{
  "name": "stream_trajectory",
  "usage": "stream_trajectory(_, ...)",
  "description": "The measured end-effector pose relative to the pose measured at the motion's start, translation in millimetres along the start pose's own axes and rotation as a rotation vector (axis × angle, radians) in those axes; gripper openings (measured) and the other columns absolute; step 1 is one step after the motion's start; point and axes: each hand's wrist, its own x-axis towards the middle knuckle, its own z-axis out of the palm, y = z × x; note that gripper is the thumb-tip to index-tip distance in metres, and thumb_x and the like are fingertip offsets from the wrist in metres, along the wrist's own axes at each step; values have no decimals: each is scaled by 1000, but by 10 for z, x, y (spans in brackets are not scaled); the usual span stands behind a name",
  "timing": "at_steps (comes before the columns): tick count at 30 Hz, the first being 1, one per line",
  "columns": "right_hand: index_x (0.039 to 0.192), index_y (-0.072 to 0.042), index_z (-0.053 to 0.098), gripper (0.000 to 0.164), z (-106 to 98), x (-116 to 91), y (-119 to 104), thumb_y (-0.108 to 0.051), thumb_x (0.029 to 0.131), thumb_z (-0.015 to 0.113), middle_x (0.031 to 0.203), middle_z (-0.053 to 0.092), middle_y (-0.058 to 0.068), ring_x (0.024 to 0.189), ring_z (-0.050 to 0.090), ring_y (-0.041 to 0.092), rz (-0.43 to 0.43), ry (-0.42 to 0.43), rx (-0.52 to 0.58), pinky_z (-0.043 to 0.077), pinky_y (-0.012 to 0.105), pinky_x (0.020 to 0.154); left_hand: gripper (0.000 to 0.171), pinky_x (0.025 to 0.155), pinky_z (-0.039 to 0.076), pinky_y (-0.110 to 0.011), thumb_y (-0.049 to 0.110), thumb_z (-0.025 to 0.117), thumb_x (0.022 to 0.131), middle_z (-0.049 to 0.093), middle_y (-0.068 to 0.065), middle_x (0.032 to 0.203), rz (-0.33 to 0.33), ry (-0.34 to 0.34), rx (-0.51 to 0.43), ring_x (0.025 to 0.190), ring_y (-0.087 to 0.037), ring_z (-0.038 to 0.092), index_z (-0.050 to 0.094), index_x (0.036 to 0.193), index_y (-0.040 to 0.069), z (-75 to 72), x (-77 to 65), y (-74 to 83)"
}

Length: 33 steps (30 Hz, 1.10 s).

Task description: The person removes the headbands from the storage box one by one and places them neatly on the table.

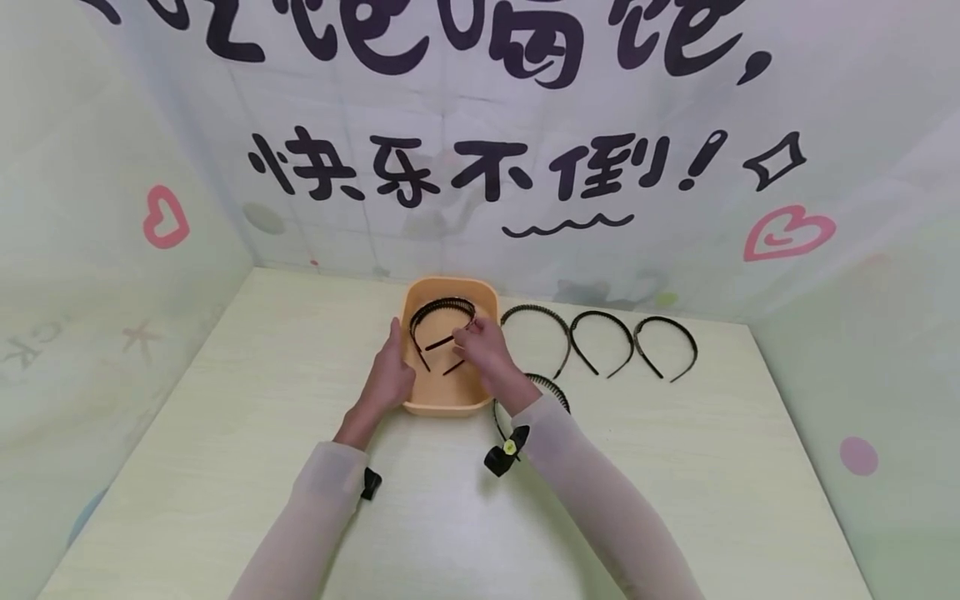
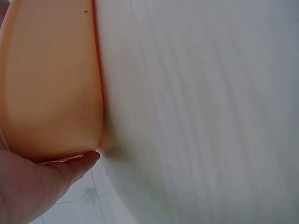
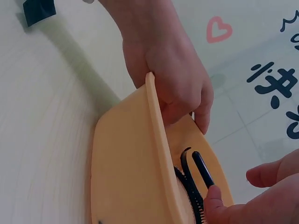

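My left hand (image 1: 390, 367) grips the left side of an orange plastic bin (image 1: 450, 410), its fingers folded over the rim in the right wrist view. Inside the bin lie black toothed headbands (image 1: 441, 305), overlapping so that their number is hard to tell. Over the bin's right part, my right hand (image 1: 486, 346) pinches a black headband near one side; its smooth end (image 3: 203, 167) sticks out past the fingers. In the left wrist view the bin's outer wall (image 2: 56, 84) fills the left, with part of the left hand (image 2: 37, 191) under it.
Right of the bin, three dark headbands stand in a row on the pale table: one beside the bin (image 1: 564, 333), a middle one (image 1: 603, 315), and a far right one (image 1: 692, 337). Another headband (image 1: 553, 388) lies partly under my right forearm. A printed cloth wall (image 1: 450, 242) rises behind.
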Motion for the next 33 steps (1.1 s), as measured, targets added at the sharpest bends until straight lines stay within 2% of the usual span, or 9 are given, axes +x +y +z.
stream_trajectory(1, 102, -1, 37, 19, 10, 2, -3, -3, 98, 56, 96, 32, 3, 91, 48, 14, 2, 2, 20, 51, 38, 98, 86, 117, 28, -51, -13, 38, 85, 9, -25, 163, -3, 0, 1, 148, -38, 21, -9, 157, -1, 1, 0, 0)
stream_trajectory(4, 100, -1, 42, 14, 22, 19, 0, -3, 98, 56, 93, 41, 3, 82, 51, 12, -2, 9, 34, 52, 37, 95, 86, 117, 27, -50, -13, 39, 86, 10, -24, 163, -11, 1, 5, 148, -37, 21, -8, 157, 0, 4, 1, 5)
stream_trajectory(8, 123, 10, 51, 29, -10, 47, 2, -4, 98, 55, 100, 57, 9, 87, 60, 15, 8, 11, 49, 53, 36, 95, 86, 118, 25, -50, -14, 39, 86, 10, -24, 163, -12, 8, 6, 148, -38, 21, -7, 157, 0, 3, -5, 12)
stream_trajectory(11, 141, 9, 45, 46, -56, 69, -3, -4, 98, 56, 110, 62, 13, 92, 64, 17, 38, 28, 104, 54, 34, 95, 86, 118, 24, -50, -14, 38, 86, 10, -24, 163, -10, 8, 2, 148, -38, 20, -8, 157, 0, -1, -11, 15)
stream_trajectory(14, 142, 9, 43, 48, -97, 80, -9, -5, 98, 58, 109, 63, 13, 88, 66, 16, 68, 44, 161, 55, 32, 94, 85, 118, 25, -50, -13, 37, 87, 10, -23, 163, -11, 0, -2, 148, -37, 19, -8, 157, 1, -2, -11, 13)
stream_trajectory(18, 128, 7, 51, 37, -119, 84, -13, -9, 97, 61, 97, 64, 9, 78, 68, 14, 67, 61, 183, 58, 30, 86, 85, 118, 26, -50, -13, 37, 87, 10, -23, 164, -8, -6, -6, 149, -36, 19, -9, 157, 1, 4, 1, 3)
stream_trajectory(24, 106, 3, 58, 17, -97, 105, -7, -2, 92, 65, 85, 67, 9, 66, 67, 12, 33, 127, 101, 60, 27, 68, 82, 117, 27, -50, -11, 36, 90, 9, -24, 163, -1, -5, 12, 148, -38, 21, -10, 157, 1, 2, 17, 10)
stream_trajectory(28, 115, 4, 56, 29, -79, 126, 3, 5, 88, 66, 83, 69, 13, 61, 66, 13, 19, 157, 21, 60, 30, 64, 81, 117, 26, -51, -11, 38, 92, 10, -25, 163, -11, -1, 26, 147, -39, 20, -10, 157, 0, 7, 27, 16)
stream_trajectory(33, 123, 2, 56, 38, -77, 101, -5, 5, 86, 64, 97, 71, 25, 62, 68, 17, 4, 157, -82, 61, 38, 71, 80, 117, 26, -51, -10, 39, 93, 12, -26, 162, -18, 7, 29, 147, -40, 21, -9, 157, 0, 5, 19, 34)
